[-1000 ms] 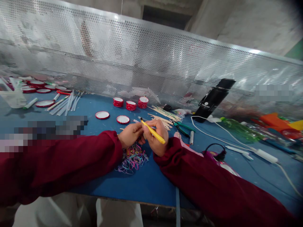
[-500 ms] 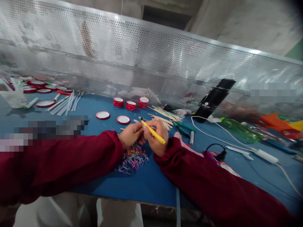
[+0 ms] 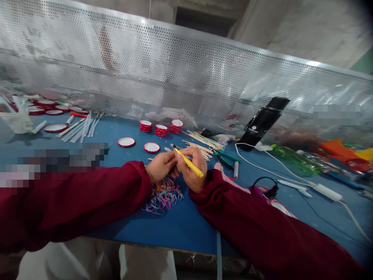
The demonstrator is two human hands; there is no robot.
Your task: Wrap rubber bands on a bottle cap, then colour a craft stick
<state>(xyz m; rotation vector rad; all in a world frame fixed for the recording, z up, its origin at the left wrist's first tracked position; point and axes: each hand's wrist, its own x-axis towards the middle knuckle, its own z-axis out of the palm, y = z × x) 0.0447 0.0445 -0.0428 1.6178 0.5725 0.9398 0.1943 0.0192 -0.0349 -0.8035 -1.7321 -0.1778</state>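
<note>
My left hand (image 3: 160, 167) is closed in a pinch, its fingertips meeting those of my right hand; whatever it grips is hidden. In my right hand (image 3: 194, 169) lies a slim yellow pen-like tool (image 3: 190, 163), its dark end pointing up and away, toward the left. A tangled heap of colourful rubber bands (image 3: 164, 197) rests on the blue table just below both hands. Thin wooden sticks (image 3: 205, 144) lie beyond my right hand, beside green-handled pliers (image 3: 224, 158).
Red-rimmed round pieces (image 3: 151, 147) and short red stacks (image 3: 161, 130) stand ahead. Clear glue-like sticks (image 3: 87, 126) and a white cup (image 3: 17, 120) are at left. On the right are a black bottle (image 3: 262, 124), white cable (image 3: 271, 171) and green plastic bottle (image 3: 300, 159). Perforated metal screen (image 3: 163, 70) backs the table (image 3: 192, 229).
</note>
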